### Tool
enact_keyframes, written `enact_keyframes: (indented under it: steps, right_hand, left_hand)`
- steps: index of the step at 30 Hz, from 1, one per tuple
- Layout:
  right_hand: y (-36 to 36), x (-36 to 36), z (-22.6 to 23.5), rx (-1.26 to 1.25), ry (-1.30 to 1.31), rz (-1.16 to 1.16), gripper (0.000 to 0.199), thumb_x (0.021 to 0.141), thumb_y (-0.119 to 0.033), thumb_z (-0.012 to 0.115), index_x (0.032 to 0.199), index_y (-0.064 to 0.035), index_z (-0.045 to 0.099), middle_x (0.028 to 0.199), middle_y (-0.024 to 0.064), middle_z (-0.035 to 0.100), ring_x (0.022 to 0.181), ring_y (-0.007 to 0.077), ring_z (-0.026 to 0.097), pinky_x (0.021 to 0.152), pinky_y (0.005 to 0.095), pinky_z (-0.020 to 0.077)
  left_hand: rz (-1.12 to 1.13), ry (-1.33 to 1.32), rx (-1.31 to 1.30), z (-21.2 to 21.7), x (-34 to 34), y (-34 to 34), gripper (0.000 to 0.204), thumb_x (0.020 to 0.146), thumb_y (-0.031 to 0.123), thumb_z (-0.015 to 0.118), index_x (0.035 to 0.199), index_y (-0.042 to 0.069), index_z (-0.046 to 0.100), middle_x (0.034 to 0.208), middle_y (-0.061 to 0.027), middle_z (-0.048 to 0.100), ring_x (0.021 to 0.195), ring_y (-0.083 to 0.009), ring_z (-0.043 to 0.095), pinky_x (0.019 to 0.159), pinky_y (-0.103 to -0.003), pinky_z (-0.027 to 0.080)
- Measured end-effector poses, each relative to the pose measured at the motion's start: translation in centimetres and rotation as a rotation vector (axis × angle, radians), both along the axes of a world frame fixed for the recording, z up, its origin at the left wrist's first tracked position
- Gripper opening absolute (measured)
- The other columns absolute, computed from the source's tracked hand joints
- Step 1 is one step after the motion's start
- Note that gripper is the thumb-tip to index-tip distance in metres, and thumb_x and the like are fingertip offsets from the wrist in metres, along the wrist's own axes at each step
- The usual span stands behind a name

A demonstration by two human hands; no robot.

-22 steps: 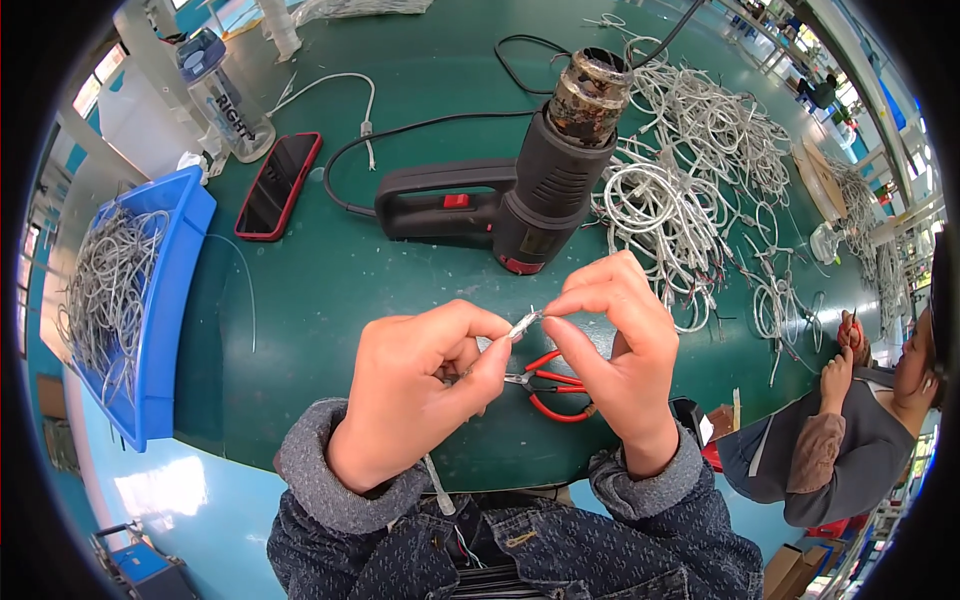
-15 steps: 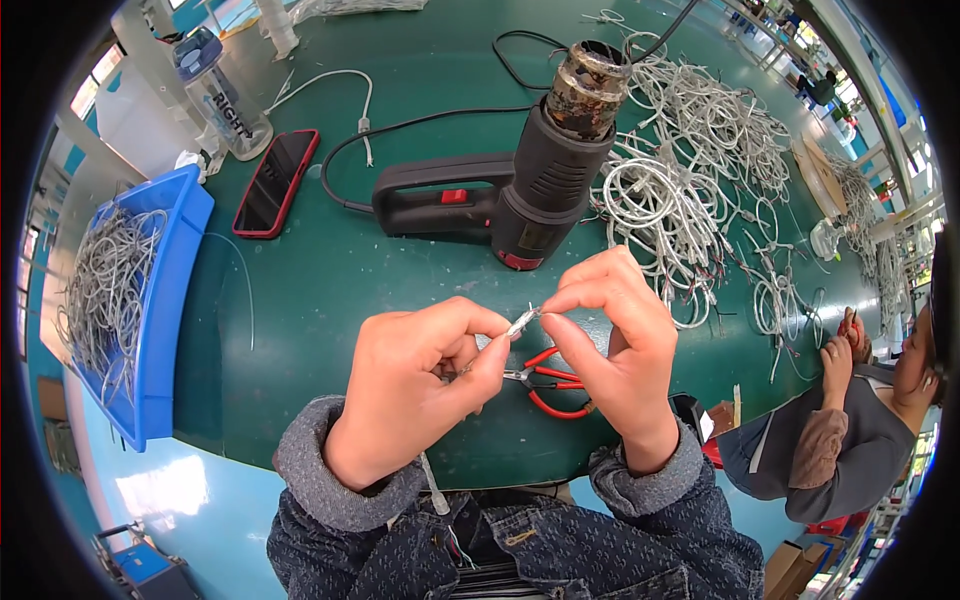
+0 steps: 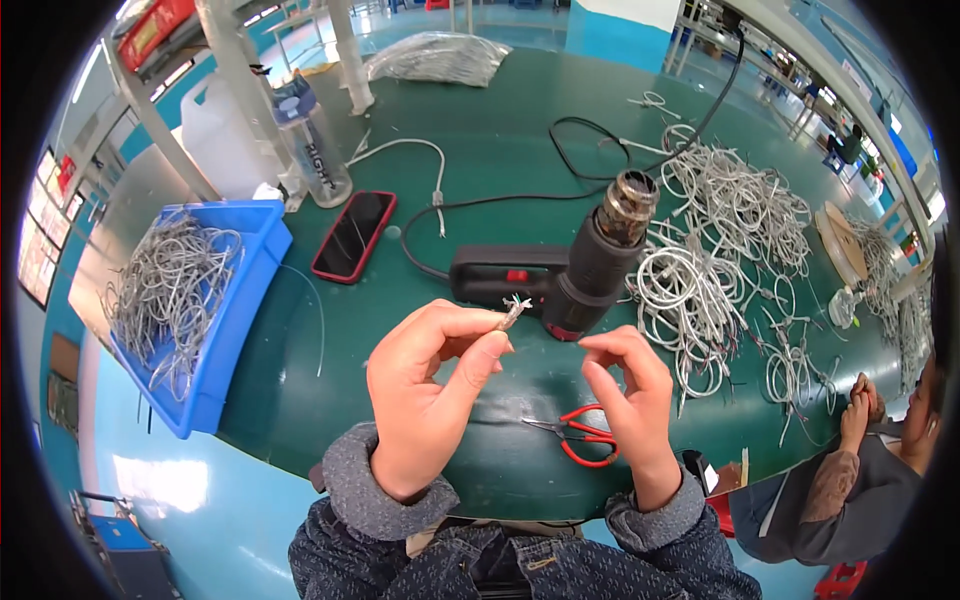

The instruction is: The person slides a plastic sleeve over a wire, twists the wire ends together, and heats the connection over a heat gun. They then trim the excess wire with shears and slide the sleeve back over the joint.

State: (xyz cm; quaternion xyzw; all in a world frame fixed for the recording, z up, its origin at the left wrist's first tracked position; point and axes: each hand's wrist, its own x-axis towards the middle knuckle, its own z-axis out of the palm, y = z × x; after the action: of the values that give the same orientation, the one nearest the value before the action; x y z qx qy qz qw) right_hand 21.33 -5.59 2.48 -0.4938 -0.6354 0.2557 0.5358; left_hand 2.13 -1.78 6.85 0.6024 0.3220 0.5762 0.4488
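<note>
Head view, dial centred mid-frame, 12 at top: I log a green table, glossy, its edges bowed by the lens. At centre, the left hand pinches a frayed cable end between thumb and forefinger, thin strands splayed at its tip, above the tabletop. At 4 o'clock I read the right hand with thumb and forefinger parted, well apart from that tip. Red-handled pliers lie at 5, just beside the right hand. Toward 2 rests a black heat gun; beyond it sprawls a heap of pale cables, with a spool just short of 3. I note a red-edged phone at 10, a clear bottle farther out, and at 9 a blue bin full of tangled grey cables. A plastic-wrapped bundle sits near 12. Around the table I see pale blue floor with a bright reflection toward 8, a blue-topped cart at 8, windows past 9, and a co-worker in a dark top at 4.
</note>
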Motion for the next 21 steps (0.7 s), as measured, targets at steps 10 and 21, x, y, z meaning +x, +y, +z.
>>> enact_keyframes:
  steps: [10,21]
  right_hand:
    - [0.3,-0.7,-0.4,-0.021,-0.008,0.040,0.016,0.078,0.004,0.060,0.094,0.0014,0.062,0.081,0.0059,0.057,0.072,0.0128,0.055,0.066,0.0245,0.0444]
    - [0.5,-0.9,-1.2,-0.073,-0.029,0.109,0.016,0.079,0.001,0.061,0.095,0.0011,0.063,0.079,0.0073,0.057,0.070,0.0143,0.056,0.063,0.0254,0.0453]
  left_hand:
    - [0.159,0.202,0.426,2.4,0.5,2.0,0.013,0.075,-0.003,0.066,0.088,-0.001,0.064,0.073,-0.0076,0.060,0.064,-0.0162,0.055,0.058,-0.026,0.043]
    - [0.194,0.474,0.621,4.5,5.6,8.7,0.010,0.076,0.000,0.065,0.086,0.000,0.064,0.072,-0.0097,0.057,0.062,-0.0228,0.056,0.054,-0.030,0.043]
